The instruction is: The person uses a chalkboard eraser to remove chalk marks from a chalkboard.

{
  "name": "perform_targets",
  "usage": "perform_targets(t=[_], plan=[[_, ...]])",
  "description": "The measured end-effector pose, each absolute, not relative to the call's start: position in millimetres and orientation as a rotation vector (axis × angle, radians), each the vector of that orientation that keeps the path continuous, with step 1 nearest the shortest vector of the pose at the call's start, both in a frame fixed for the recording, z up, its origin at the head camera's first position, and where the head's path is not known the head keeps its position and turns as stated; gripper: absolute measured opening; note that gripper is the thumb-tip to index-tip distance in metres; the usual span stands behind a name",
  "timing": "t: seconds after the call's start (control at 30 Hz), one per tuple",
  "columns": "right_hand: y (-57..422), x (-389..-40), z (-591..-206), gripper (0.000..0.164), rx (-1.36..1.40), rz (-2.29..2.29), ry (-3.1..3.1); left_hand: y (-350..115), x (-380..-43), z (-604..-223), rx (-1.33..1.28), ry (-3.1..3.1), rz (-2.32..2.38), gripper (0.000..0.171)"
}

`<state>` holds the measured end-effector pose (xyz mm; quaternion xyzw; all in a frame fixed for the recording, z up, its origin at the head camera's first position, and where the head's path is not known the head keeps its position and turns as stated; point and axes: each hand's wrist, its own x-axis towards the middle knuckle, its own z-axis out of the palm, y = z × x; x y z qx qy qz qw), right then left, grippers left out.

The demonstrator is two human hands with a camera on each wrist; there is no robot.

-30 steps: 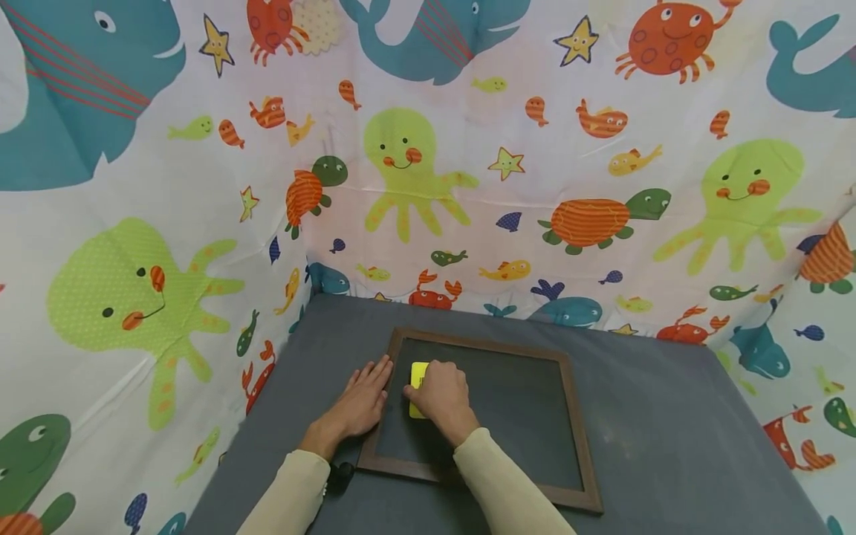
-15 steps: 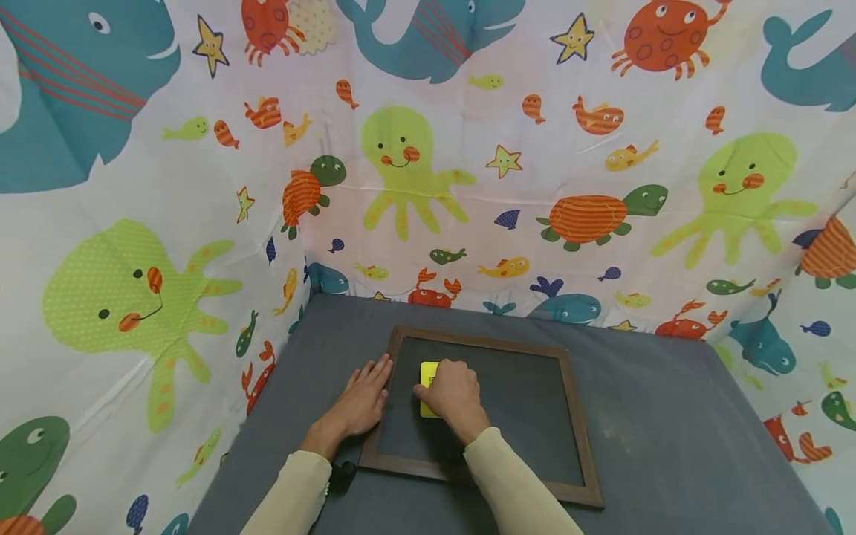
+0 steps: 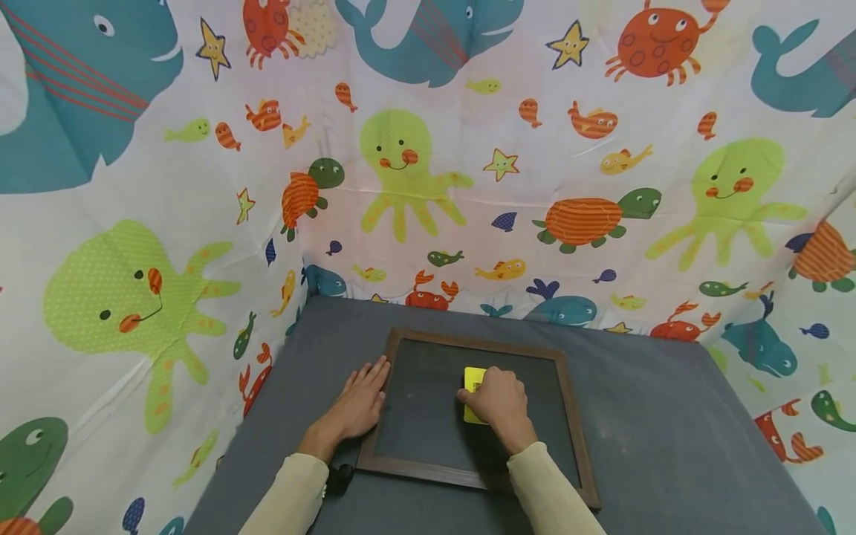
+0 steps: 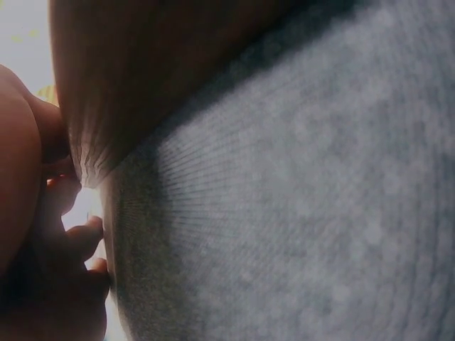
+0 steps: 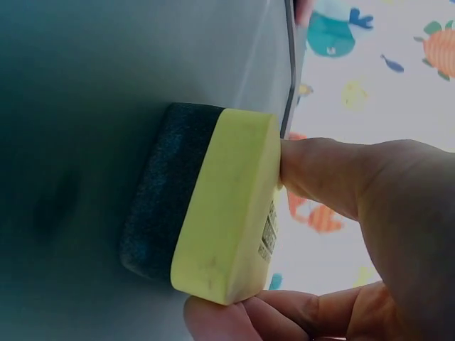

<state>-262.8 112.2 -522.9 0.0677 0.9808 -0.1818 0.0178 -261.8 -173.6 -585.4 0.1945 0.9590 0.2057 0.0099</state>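
A chalkboard point(image 3: 428, 416) with a brown wooden frame lies on the grey cloth-covered table. My right hand point(image 3: 498, 405) grips a yellow eraser point(image 3: 473, 394) over the right half of the board. In the right wrist view, the eraser point(image 5: 224, 206) shows a dark felt side against the board surface, with thumb and fingers on its yellow body. My left hand point(image 3: 354, 405) rests with straight fingers along the frame's left edge. The left wrist view has the fingers point(image 4: 85, 238) beside the dark frame point(image 4: 142, 64), close to the cloth.
Grey cloth point(image 3: 669, 431) covers the table around the board. A printed sea-animal curtain point(image 3: 468, 208) hangs at the back and both sides. A small black object point(image 3: 341, 475) sits by the left wrist, near the board's lower left corner.
My right hand has slid the eraser rightward across the board, from near its left side to right of the middle. The left hand has stayed at the frame's left edge.
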Motion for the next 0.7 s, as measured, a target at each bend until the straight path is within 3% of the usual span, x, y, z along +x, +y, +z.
perform_targets(t=[0.7], plan=[[219.9, -248.8, -517.2, 0.072, 0.412, -0.536, 2.968, -175.2, -263.7, -589.5, 0.629, 2.993, 0.664, 0.058]])
